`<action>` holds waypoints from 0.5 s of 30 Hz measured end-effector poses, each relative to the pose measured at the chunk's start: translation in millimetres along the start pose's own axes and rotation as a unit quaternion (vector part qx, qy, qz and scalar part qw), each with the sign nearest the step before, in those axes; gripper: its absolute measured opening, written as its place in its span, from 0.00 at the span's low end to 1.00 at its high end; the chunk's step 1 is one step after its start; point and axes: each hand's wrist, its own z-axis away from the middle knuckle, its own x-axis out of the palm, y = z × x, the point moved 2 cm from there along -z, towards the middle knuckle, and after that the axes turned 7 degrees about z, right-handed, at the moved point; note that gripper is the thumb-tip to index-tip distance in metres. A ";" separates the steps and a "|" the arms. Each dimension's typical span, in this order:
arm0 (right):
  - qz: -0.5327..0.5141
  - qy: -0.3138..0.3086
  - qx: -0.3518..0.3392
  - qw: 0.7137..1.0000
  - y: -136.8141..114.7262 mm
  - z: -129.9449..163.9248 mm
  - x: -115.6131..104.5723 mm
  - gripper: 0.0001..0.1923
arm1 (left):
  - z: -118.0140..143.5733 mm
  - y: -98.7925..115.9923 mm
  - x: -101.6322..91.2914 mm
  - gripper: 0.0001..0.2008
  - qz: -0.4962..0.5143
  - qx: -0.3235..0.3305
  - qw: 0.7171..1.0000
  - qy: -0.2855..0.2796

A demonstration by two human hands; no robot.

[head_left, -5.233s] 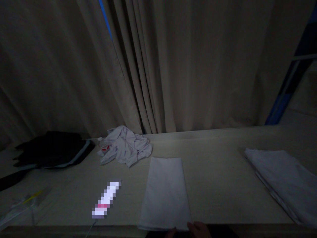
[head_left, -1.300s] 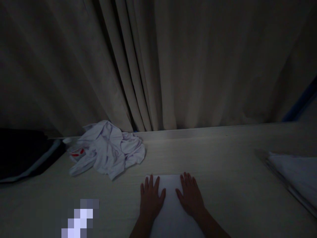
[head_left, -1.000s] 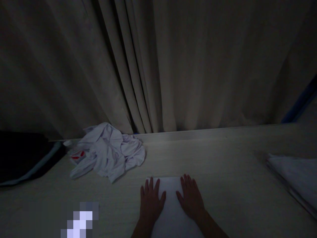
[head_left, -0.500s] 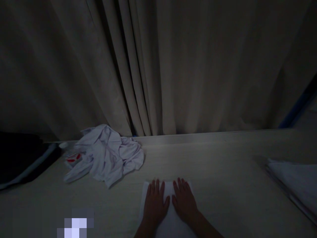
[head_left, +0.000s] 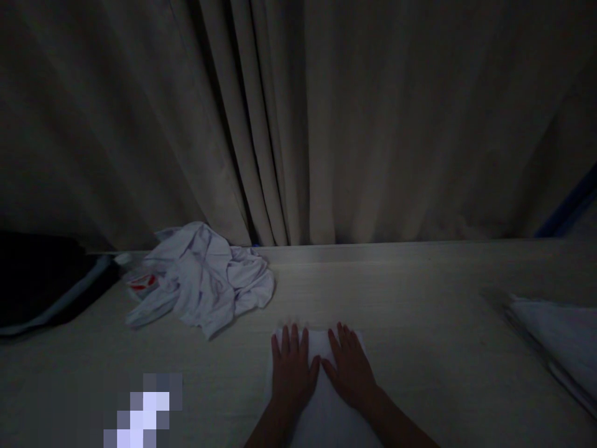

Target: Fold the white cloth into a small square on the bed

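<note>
Folded white cloth (head_left: 321,398) is seen nearest the camera, lying flat on the bench (head_left: 420,348) at its front edge. It is pressed down by both hands: the left hand (head_left: 292,373) and the right hand (head_left: 351,372) are laid palm-down side by side on its far end, thumbs almost touching. Neither grip is closed on anything; the fingers are spread flat and open on the fabric. Smoothing appears to be the step in hand, and it is judged best done with even pressure swept outward from the middle, so that the layers beneath are not dragged askew and the edges are kept aligned. Off to the right, well apart, another folded pale cloth (head_left: 559,342) is lying. Farther back on the left, a crumpled white garment (head_left: 205,280) is heaped, with a dark bundle (head_left: 41,280) beside it. Behind everything, a pleated curtain (head_left: 298,124) is hung.
</note>
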 end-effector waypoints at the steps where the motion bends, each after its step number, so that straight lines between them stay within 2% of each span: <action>1: -0.001 0.004 -0.011 1.000 0.5 1.8 -4.3 0.34 | 2.0 0.0 -3.9 0.30 -0.006 -0.004 1.000 0.006; 5: -0.006 -0.001 -0.020 1.000 5.5 9.9 -13.0 0.34 | 15.4 -3.9 -8.4 0.31 -0.011 0.030 0.999 0.009; 9: -0.011 -0.031 0.001 0.999 11.9 14.1 -5.6 0.35 | 25.4 -10.9 -0.1 0.32 -0.006 0.027 1.000 -0.004; 15: -0.011 -0.013 -0.006 1.000 15.9 14.4 2.3 0.34 | 27.3 -12.8 7.9 0.31 0.013 0.022 1.000 -0.006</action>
